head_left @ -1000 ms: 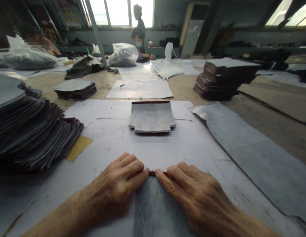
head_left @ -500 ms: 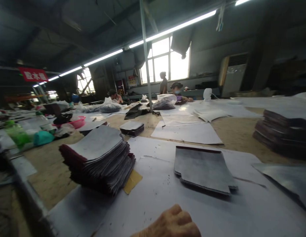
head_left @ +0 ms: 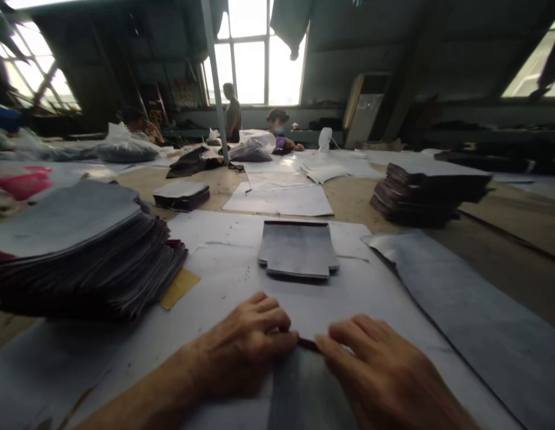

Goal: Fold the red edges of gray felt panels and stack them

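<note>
Both my hands rest on the white sheet (head_left: 215, 263) at the near edge of the table. My left hand (head_left: 246, 346) has its fingers curled and pressed on the far edge of a grey cut piece (head_left: 304, 394) with a dark red rim. My right hand (head_left: 380, 376) lies beside it, fingers together and pressing the same edge. The fingertips of the two hands almost meet. Just beyond them lies a small pile of grey cut pieces (head_left: 299, 249).
A tall fanned stack of cut pieces (head_left: 80, 251) stands at the left, with a yellow slip (head_left: 179, 288) under it. A long grey sheet (head_left: 474, 310) runs along the right. More stacks (head_left: 427, 191) (head_left: 181, 195) and several people (head_left: 277, 128) are further back.
The view swung up and left across the hall, then came back down. Both hands are in view again on the grey piece's edge, much as one second ago.
</note>
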The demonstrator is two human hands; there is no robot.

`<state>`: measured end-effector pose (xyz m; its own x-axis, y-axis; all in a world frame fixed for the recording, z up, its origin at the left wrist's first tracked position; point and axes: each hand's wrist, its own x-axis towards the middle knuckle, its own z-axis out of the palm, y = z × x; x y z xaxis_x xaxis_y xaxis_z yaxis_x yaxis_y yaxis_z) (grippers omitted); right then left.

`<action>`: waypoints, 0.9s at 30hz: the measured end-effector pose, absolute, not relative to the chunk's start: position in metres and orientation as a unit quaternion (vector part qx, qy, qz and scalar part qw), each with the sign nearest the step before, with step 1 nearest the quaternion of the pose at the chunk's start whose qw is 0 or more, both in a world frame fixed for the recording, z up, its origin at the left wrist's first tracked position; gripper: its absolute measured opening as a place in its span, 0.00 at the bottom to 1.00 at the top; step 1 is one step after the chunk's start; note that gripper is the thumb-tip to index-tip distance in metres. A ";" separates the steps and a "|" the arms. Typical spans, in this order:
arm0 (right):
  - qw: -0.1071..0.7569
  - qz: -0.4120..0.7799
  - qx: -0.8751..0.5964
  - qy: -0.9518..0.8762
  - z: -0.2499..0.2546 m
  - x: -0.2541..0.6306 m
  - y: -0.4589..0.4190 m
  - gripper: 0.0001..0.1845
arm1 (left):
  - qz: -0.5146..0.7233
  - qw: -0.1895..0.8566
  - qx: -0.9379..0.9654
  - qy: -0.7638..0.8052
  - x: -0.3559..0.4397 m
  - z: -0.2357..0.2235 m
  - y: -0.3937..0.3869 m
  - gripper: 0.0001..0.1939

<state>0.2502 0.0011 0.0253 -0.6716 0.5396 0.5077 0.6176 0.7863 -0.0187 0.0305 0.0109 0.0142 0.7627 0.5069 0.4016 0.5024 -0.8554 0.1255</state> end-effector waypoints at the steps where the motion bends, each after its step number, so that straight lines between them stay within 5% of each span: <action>1: 0.241 -0.019 -0.315 -0.918 0.027 0.242 0.002 0.15 | 0.214 0.018 0.939 0.269 0.029 0.014 0.011 0.11; 4: 0.222 0.073 -0.298 -0.926 0.022 0.230 0.005 0.15 | 0.231 0.052 0.935 0.263 0.026 0.011 0.014 0.12; 10: 0.255 0.035 -0.267 -0.929 0.010 0.235 0.003 0.18 | 0.319 0.109 0.894 0.296 0.015 0.019 0.009 0.16; 17: 0.263 0.049 -0.272 -0.924 0.007 0.236 0.005 0.20 | 0.184 0.095 0.920 0.334 0.020 0.029 -0.014 0.11; 27: 0.223 0.070 -0.264 -0.936 0.009 0.238 0.003 0.22 | 0.185 0.093 0.918 0.339 0.022 0.028 -0.011 0.09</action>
